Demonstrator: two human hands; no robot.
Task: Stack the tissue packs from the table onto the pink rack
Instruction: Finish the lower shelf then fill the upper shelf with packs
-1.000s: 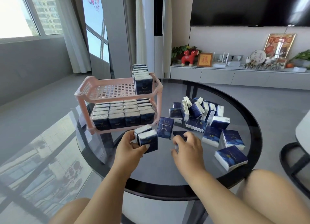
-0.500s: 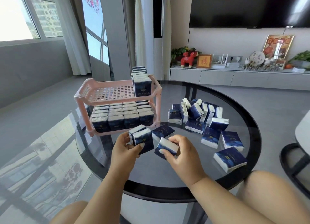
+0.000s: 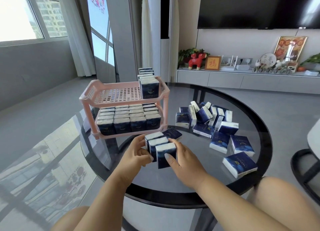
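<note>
Tissue packs (image 3: 204, 117) lie in a loose pile on the right side of the round glass counter (image 3: 259, 127), some flat and some tipped on their sides. Three more dark blue packs stand side by side in a little row (image 3: 160, 148) just above the glass, near the front edge, and both hands are around them. The left hand (image 3: 134, 155) holds the left end of the row with its fingers curled round the back and its thumb on the front. The right hand (image 3: 184, 160) grips the right end, and its thumb presses on the blue face of the nearest pack. One more pack (image 3: 173, 134) lies flat on the glass just behind the row. The pink rack (image 3: 110, 94) stands on the left part of the counter, just behind the hands. Its bottom shelf (image 3: 156, 129) is packed with rows of tissue packs standing up close together. Its top shelf (image 3: 97, 90) has one line of upright packs (image 3: 149, 88) along its right side, and the rest of that shelf shows its pink grid. Bare knees show at the bottom of the view. Far behind the counter, a red toy horse (image 3: 196, 61) stands on a long grey cabinet (image 3: 225, 78) under a dark TV (image 3: 256, 7).
</note>
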